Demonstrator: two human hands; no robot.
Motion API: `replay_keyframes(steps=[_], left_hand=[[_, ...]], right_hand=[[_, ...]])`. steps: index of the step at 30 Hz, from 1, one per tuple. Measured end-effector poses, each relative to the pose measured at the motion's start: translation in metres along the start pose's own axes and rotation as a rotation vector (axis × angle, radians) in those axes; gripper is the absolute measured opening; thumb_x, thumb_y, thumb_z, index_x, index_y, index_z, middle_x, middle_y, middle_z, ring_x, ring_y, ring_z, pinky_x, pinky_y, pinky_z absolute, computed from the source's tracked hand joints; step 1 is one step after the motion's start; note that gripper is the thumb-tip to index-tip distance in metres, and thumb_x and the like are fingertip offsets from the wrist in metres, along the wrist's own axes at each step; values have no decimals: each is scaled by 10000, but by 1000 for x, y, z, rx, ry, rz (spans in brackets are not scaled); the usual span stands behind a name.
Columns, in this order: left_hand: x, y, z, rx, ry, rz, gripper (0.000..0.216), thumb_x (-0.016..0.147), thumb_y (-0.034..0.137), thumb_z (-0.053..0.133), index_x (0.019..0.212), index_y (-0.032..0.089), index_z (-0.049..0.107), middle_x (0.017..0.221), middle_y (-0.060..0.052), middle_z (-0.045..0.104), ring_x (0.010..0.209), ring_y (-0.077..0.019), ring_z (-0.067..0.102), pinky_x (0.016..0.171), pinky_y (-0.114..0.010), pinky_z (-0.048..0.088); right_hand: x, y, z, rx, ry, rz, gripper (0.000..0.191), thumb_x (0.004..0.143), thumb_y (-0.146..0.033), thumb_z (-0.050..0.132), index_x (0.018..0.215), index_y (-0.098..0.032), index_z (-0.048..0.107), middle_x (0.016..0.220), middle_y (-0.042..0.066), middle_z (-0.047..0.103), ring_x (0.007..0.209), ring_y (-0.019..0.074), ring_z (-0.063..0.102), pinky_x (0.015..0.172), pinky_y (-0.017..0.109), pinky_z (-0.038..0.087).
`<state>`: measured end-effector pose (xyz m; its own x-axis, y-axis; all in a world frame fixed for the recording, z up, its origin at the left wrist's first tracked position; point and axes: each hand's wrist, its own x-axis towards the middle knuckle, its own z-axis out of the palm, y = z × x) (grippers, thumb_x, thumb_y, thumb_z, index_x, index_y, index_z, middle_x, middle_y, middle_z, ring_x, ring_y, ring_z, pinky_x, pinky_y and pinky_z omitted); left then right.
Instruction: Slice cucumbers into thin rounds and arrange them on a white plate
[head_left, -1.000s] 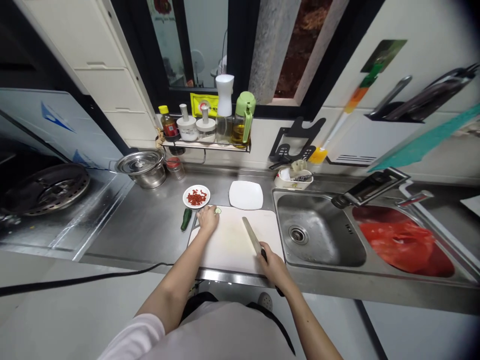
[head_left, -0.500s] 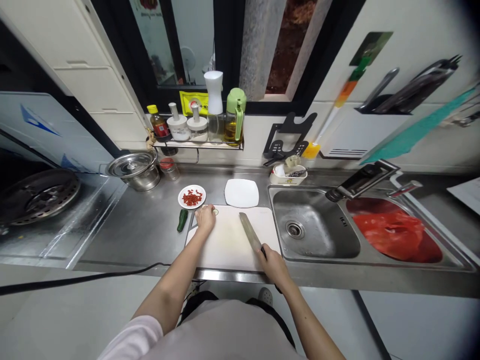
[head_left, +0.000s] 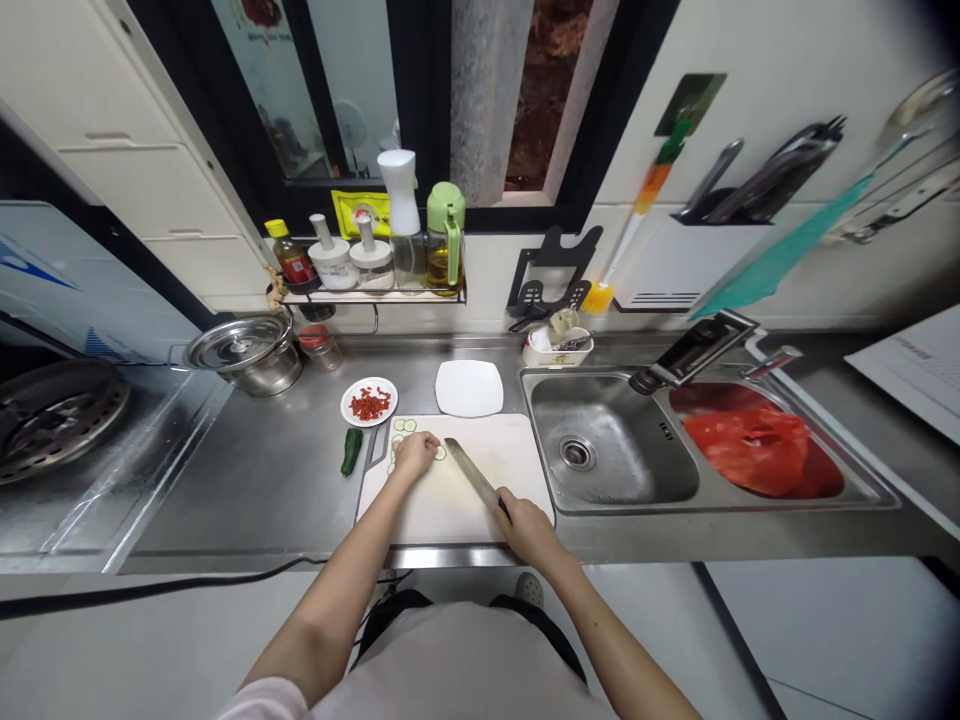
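Observation:
My left hand (head_left: 416, 455) is closed over the left part of a white cutting board (head_left: 480, 515), its fingertips pinched at the edge of a thin pale-green cucumber slice (head_left: 440, 454). Several more cucumber slices (head_left: 405, 426) lie by the board's upper left corner, some partly covered by that hand. In my right hand (head_left: 529, 525) is the dark handle of a kitchen knife (head_left: 472, 470). Its blade slants over the board, tip up and left, close to the slice. A dark green cucumber piece (head_left: 351, 452) rests on the counter just left of the board.
Behind the board stand a plate of chopped red bits (head_left: 349, 405) and a white square plate (head_left: 469, 388). A double sink (head_left: 622, 450) borders the right, with a red plastic bag (head_left: 750, 450) in its far basin. A lidded steel pot (head_left: 262, 365) is at the back left.
My left hand has come down and right across the board, uncovering slices at its upper left. The knife has shifted left, its tip now close to my left fingertips. The view has turned slightly.

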<state>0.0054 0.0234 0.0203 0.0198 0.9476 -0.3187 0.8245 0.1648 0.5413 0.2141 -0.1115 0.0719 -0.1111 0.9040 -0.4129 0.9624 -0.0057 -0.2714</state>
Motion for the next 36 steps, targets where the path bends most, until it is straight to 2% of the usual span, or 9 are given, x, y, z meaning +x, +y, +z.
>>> replay_keyframes(steps=[8,28,36], left_hand=[[5,-11,2,118,68,-8,183,788,253,566,905,299,699,967,-14,714,1050,-246,573,923,-404,341],[9,-5,-2,113,22,-55,128,771,291,617,890,276,664,960,-7,714,1046,-224,560,930,-372,313],[10,-6,-2,131,16,-50,133,765,283,621,893,276,660,964,-7,709,1054,-222,562,939,-371,306]], right_hand=[[-3,-11,-1,-41,-59,1,285,982,-360,270,1100,-216,486,940,83,679,873,207,628,666,268,315],[5,-22,6,-107,-79,-3,267,977,-296,280,1127,-189,473,959,108,678,927,214,633,731,286,389],[5,-32,15,-162,-109,-2,297,937,-133,282,1186,-137,443,946,149,678,917,247,653,716,305,431]])
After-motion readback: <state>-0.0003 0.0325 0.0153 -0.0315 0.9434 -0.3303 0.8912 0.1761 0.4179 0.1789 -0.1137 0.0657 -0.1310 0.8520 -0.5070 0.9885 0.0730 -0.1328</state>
